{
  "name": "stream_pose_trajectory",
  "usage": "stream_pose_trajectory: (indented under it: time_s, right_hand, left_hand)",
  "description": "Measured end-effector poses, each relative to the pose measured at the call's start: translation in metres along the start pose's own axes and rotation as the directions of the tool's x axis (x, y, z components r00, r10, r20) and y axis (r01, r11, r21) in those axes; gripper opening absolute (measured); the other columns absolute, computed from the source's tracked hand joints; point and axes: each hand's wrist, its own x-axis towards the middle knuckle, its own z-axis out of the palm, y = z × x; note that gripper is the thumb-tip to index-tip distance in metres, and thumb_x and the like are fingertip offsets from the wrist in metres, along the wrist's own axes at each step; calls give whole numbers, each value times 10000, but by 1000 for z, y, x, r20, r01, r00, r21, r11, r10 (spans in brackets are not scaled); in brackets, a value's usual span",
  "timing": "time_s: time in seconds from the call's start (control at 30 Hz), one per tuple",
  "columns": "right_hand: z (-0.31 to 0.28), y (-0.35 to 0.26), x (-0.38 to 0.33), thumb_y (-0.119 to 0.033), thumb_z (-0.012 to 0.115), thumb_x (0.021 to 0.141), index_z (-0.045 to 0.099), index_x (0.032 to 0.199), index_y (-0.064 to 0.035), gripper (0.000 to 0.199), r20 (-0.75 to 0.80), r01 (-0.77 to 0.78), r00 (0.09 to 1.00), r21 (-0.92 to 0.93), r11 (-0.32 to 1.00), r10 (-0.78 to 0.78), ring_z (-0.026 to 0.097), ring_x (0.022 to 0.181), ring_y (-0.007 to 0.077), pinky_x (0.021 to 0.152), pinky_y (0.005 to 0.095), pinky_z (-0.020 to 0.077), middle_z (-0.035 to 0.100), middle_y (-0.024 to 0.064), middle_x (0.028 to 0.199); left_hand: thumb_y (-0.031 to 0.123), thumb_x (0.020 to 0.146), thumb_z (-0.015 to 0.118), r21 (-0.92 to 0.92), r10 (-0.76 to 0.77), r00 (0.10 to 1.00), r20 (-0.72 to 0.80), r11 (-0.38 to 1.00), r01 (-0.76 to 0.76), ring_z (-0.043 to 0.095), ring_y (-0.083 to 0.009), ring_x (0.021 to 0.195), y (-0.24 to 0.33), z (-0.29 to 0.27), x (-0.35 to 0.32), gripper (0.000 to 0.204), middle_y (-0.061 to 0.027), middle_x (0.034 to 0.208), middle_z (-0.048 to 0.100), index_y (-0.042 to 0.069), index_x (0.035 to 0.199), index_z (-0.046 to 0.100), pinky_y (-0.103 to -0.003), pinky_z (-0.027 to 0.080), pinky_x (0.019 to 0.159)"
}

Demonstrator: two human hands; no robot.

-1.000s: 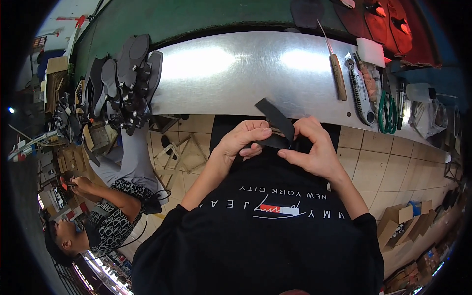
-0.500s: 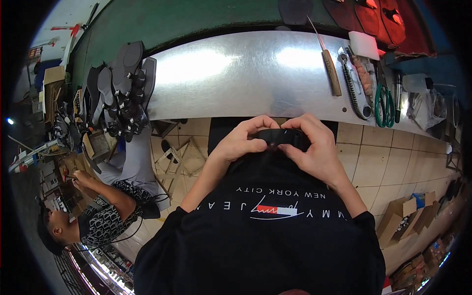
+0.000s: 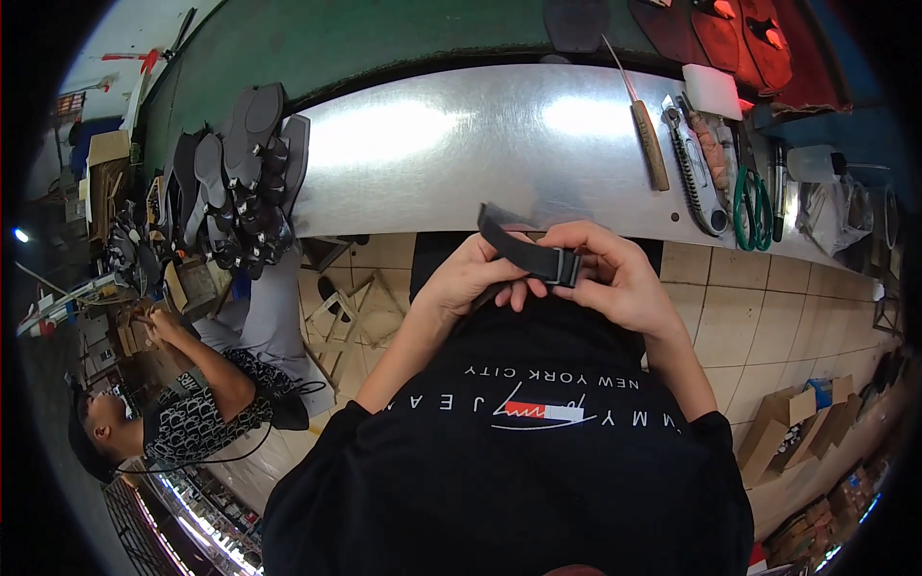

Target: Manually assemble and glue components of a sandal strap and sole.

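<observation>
Just in front of the table's near edge, both hands grip a black strap with a dark buckle on it. My left hand is closed round the strap, and a free end sticks up past its fingers over the metal edge. The buckle sits between the thumb and fingers of my right hand. Part of the strap is hidden behind the fingers.
On the metal tabletop at right lie a wooden-handled awl, a cutter knife and green-handled scissors. Grey shoe soles with straps pile at left. A co-worker sits at left. Cardboard boxes stand on the floor.
The strap has turned: a free end now points up and away past my left fingers, and the buckle shows at my right fingers. The co-worker's head and hands have shifted slightly.
</observation>
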Motion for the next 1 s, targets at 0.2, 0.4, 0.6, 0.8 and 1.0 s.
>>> stream_pose_trajectory:
  time_s: [0.2, 0.4, 0.6, 0.8, 1.0]
  right_hand:
    - [3, 19, 1, 8, 673, 804, 596, 1003, -8, 215, -82, 137, 987, -53, 989, -141, 599, 772, 65, 660, 208, 489, 602, 25, 960]
    - [2, 11, -1, -25, 663, 846, 574, 957, -18, 142, -52, -116, 989, 270, 956, 135, 580, 632, 62, 582, 187, 476, 607, 13, 819]
    - [-10, 20, -3, -45, 649, 860, 576, 933, -30, 105, -43, -84, 993, 413, 907, 112, 595, 653, 70, 585, 184, 480, 606, 20, 822]
    - [-1, 19, 2, -40, 617, 870, 570, 955, -21, 99, -87, -105, 986, 342, 934, 143, 596, 670, 96, 563, 216, 489, 610, 55, 854]
    - [-7, 17, 0, -24, 614, 867, 582, 941, -8, 82, -138, -91, 978, 402, 911, 159, 617, 606, 117, 551, 230, 512, 632, 66, 809]
  left_hand:
    - [39, 834, 636, 168, 40, 997, -61, 985, -29, 622, -121, 553, -4, 1, 2, 120, -95, 789, 682, -12, 938, 665, -175, 421, 441]
    - [56, 793, 675, 215, 121, 982, -145, 973, -88, 540, -79, 459, -5, 1, 5, 103, -75, 709, 658, 4, 881, 670, -167, 379, 409]
    - [55, 803, 667, 184, 110, 986, -128, 979, -85, 518, -72, 461, 4, -3, 1, 65, -89, 682, 643, -10, 809, 666, -180, 348, 395]
    - [72, 796, 678, 153, 110, 978, -177, 985, -83, 507, -76, 443, 2, -4, 1, 93, -98, 645, 632, -14, 820, 655, -180, 334, 390]
    - [79, 790, 687, 141, 166, 973, -163, 980, -143, 523, -85, 445, -1, -13, 1, 94, -99, 659, 626, -2, 800, 641, -179, 359, 393]
